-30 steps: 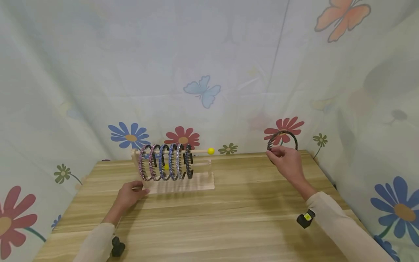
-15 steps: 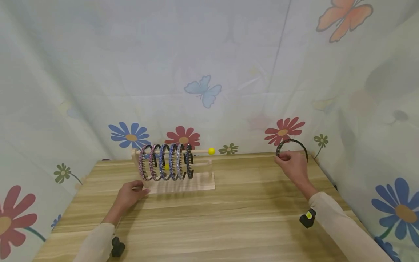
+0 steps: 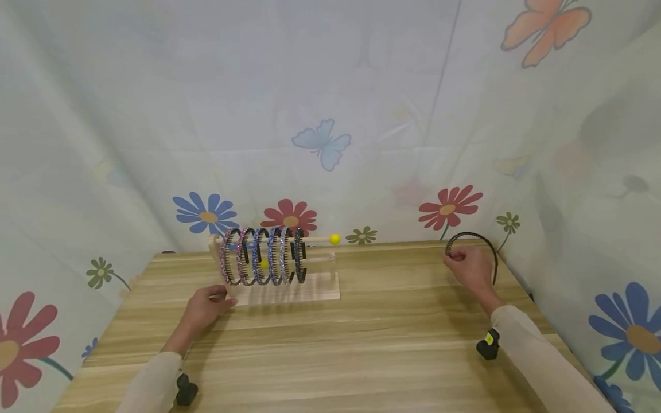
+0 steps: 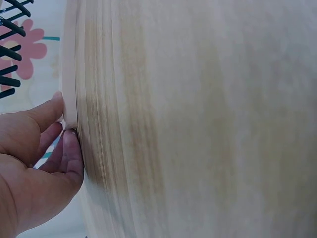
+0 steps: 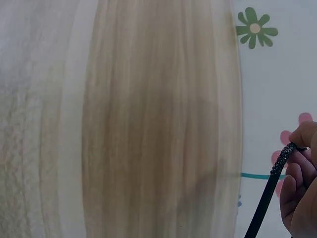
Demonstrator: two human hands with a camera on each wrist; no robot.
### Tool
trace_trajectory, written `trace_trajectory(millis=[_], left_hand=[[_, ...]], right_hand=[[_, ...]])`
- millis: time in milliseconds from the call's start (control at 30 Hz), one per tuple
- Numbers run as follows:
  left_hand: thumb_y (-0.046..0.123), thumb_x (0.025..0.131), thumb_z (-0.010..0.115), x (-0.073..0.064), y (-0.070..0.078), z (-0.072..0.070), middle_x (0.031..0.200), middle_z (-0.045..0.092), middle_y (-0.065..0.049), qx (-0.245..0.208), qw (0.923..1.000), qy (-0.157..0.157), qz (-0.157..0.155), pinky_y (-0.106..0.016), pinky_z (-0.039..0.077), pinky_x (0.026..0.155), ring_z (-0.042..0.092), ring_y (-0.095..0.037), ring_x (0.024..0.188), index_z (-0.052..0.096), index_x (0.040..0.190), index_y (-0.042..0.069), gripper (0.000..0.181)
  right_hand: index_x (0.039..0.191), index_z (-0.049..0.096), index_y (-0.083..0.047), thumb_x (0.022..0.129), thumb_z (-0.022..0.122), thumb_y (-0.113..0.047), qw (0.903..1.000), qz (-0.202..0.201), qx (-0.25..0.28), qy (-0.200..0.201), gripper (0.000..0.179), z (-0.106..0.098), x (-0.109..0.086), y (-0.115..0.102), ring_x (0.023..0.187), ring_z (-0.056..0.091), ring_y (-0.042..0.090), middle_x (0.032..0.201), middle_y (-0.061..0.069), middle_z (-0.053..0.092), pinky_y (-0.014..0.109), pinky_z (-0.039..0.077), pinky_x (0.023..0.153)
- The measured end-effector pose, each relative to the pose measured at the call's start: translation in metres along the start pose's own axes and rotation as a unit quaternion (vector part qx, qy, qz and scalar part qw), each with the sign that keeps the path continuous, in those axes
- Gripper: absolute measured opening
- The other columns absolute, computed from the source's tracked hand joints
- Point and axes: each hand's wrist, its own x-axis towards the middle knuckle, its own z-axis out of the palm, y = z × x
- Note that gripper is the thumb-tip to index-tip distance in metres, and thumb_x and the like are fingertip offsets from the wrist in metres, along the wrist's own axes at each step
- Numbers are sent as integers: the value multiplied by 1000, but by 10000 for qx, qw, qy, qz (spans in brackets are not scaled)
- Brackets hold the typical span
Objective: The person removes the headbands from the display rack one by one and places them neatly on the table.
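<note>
My right hand [image 3: 472, 271] pinches a black toothed headband [image 5: 261, 207] at one end, where its sparkly covering shows in the right wrist view. The band arches up and over that hand, above the table's back right. At the left, a small wooden stand [image 3: 310, 291] carries a row of several glittery headbands [image 3: 255, 258], running from pink through blue and silver to black. My left hand [image 3: 202, 310] grips the near left corner of the stand's base, thumb on one face and fingertips at its end in the left wrist view.
The stand's upper rod ends in a yellow ball [image 3: 335, 239] on the right; another yellow ball [image 3: 264, 264] shows behind the headbands. Everything stands on a wood-grain table [image 3: 361, 350], with a flowered cloth [image 3: 382, 189] hanging along its back and sides.
My right hand has moved right and slightly toward me, lowering the black headband and tilting it over to the right. My left hand and the stand have stayed put.
</note>
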Motion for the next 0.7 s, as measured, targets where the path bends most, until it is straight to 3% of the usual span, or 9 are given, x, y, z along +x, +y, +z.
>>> trace_trajectory(millis=[133, 333, 433, 600, 700], left_hand=[[21, 97, 73, 0, -1, 1, 132, 62, -32, -25, 10000, 7, -17, -52, 57, 89, 65, -45, 115, 59, 132, -12, 50], [21, 97, 73, 1, -2, 2, 132, 62, -32, -13, 10000, 16, -10, -51, 57, 88, 65, -45, 114, 59, 133, -12, 51], [21, 97, 72, 1, -2, 2, 132, 62, -32, -4, 10000, 27, 3, -51, 57, 88, 66, -45, 114, 59, 133, -12, 50], [21, 97, 73, 0, -1, 1, 131, 63, -31, -13, 10000, 36, 9, -51, 57, 88, 66, -44, 113, 59, 133, -12, 50], [21, 97, 73, 0, -1, 1, 132, 63, -31, -38, 10000, 31, -24, -51, 57, 88, 66, -43, 114, 59, 133, -11, 50]], right_hand=[[84, 78, -1, 87, 79, -20, 9997, 162, -100, -125, 19, 2, 0, 7, 75, 68, 29, 81, 13, 76, 44, 49, 72], [85, 79, 0, 85, 78, -19, 9991, 247, -180, -282, 19, 4, -1, 18, 77, 70, 31, 82, 14, 77, 47, 53, 73], [82, 79, -2, 84, 78, -18, 9989, 233, -226, -334, 17, 4, 1, 24, 72, 69, 26, 80, 12, 76, 42, 52, 69], [70, 73, -6, 82, 79, -17, 9984, 195, -292, -443, 18, 6, 3, 32, 61, 56, 15, 67, 4, 69, 32, 43, 59], [63, 68, -8, 83, 79, -17, 9979, 198, -318, -536, 24, 6, 3, 34, 58, 48, 14, 61, 0, 62, 32, 40, 58]])
